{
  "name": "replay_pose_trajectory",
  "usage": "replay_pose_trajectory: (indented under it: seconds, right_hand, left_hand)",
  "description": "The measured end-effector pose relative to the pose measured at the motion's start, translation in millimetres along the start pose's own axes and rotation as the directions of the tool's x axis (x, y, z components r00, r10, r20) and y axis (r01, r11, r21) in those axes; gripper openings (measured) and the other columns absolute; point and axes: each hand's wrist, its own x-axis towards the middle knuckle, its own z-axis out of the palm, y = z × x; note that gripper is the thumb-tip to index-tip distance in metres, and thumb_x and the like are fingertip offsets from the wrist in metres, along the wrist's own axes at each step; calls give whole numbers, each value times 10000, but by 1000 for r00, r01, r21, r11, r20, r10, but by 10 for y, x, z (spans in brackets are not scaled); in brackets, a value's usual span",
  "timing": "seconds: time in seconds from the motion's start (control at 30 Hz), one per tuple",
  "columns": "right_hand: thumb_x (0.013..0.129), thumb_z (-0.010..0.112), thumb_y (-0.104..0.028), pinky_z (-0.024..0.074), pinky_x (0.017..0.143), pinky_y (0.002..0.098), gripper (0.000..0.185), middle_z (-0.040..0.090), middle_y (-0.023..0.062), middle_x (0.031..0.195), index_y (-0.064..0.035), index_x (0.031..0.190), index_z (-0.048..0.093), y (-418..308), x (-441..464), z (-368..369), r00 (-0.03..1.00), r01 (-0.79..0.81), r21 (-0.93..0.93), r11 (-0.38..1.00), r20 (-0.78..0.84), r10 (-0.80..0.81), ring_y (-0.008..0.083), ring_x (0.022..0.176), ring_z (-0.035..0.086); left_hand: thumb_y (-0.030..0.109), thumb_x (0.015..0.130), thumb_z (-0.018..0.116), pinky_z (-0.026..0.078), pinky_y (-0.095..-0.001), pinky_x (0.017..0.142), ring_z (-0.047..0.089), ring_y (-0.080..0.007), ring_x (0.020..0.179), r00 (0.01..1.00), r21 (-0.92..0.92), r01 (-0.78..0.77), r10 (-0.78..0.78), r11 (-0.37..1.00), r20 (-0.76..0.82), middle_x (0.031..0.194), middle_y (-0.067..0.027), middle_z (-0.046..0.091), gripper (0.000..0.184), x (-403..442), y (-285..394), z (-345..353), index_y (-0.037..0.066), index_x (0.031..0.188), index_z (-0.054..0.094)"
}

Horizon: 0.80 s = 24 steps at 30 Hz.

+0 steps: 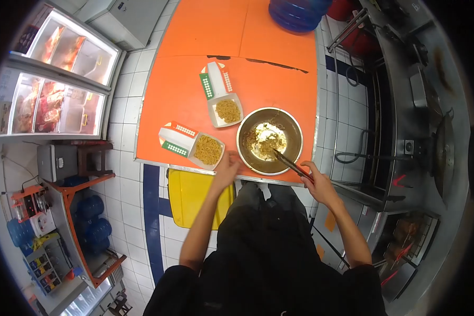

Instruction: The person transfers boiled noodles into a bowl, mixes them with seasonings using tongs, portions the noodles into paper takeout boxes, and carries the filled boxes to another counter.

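My right hand [321, 184] is closed around the dark handle of tongs [289, 162], whose tips reach down into a round metal bowl [240, 139]. A small clump of noodles [269, 149] lies at the bowl's bottom around the tips. My left hand [227, 171] is between the bowl and the nearer paper food box [176, 141], by the box's right edge, with its fingers apart; I cannot tell whether it touches the box. Noodles [208, 150] fill that box, its lid folded back. A second open box [212, 79] farther back also holds noodles [228, 111].
Both boxes and the bowl stand on an orange table [195, 34] with a metal front edge. A blue water jug [298, 13] is at its far right. Beneath the front edge sits a yellow lid or bin [195, 203]. Lit fridges [58, 100] stand left, cooking equipment [426, 95] right.
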Motion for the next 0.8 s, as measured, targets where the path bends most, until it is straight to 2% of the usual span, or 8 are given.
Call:
replay_pose_trajectory:
  seconds: [0.07,0.13,0.27,0.33,0.4,0.53,0.63,0.8]
  right_hand:
    - [978,607,-204,538,747,486,367,718,210,858,-129,1323,504,17,85,56,1000,-8,5,1000,19,8,430,836,701]
    - [980,607,-210,538,746,485,357,718,214,865,-140,1315,506,69,126,113,999,-24,4,1000,30,24,427,846,703]
    - [974,606,-200,544,730,497,366,694,207,953,-190,1329,513,206,145,177,984,171,-168,971,-24,-177,418,836,695]
    - [971,608,-198,546,722,505,373,677,197,968,-204,1332,517,156,125,161,962,252,-244,937,-41,-269,420,820,689]
    - [971,601,-193,544,735,513,378,635,176,958,-220,1339,520,60,145,137,990,133,-426,895,12,-141,416,814,673]
    - [979,590,-186,541,748,503,349,617,183,919,-219,1322,528,37,199,135,990,138,-458,878,33,-138,406,848,664]
    - [980,592,-171,537,780,489,300,608,174,935,-203,1275,551,92,253,116,965,255,-295,921,16,-262,383,877,654]
    - [958,668,-245,516,840,438,243,565,177,1013,-169,1179,599,56,299,53,996,79,-198,977,50,-71,358,939,624]
  left_hand:
    - [71,985,529,589,-319,776,703,-219,897,989,-293,143,-151,945,-3,1023,-113,623,337,-169,-96,300,3,1295,415]
    - [59,994,524,589,-321,810,695,-219,945,987,-386,144,-159,911,-6,1054,-119,617,338,-341,-81,496,16,1304,395]
    - [32,979,554,574,-359,920,664,-240,1081,995,-552,103,-95,827,45,1118,-112,599,372,-419,-168,601,47,1306,375]
    - [12,971,571,576,-365,929,664,-235,1075,994,-564,101,-99,820,34,1112,-107,597,379,-403,-224,624,54,1293,375]
    - [-7,963,589,578,-370,937,663,-231,1070,995,-569,93,-99,817,20,1106,-102,595,389,-358,-295,643,61,1281,375]
    - [-48,934,626,584,-386,960,654,-229,1059,997,-596,57,-81,801,-14,1086,-97,578,442,-283,-319,645,78,1270,368]
    - [-56,928,633,588,-390,960,650,-231,1050,997,-592,37,-73,805,-38,1084,-95,568,453,-288,-262,630,84,1267,369]
    - [-56,930,633,591,-383,955,649,-227,1042,994,-589,3,-68,808,-88,1096,-89,563,450,-341,-228,559,90,1268,375]
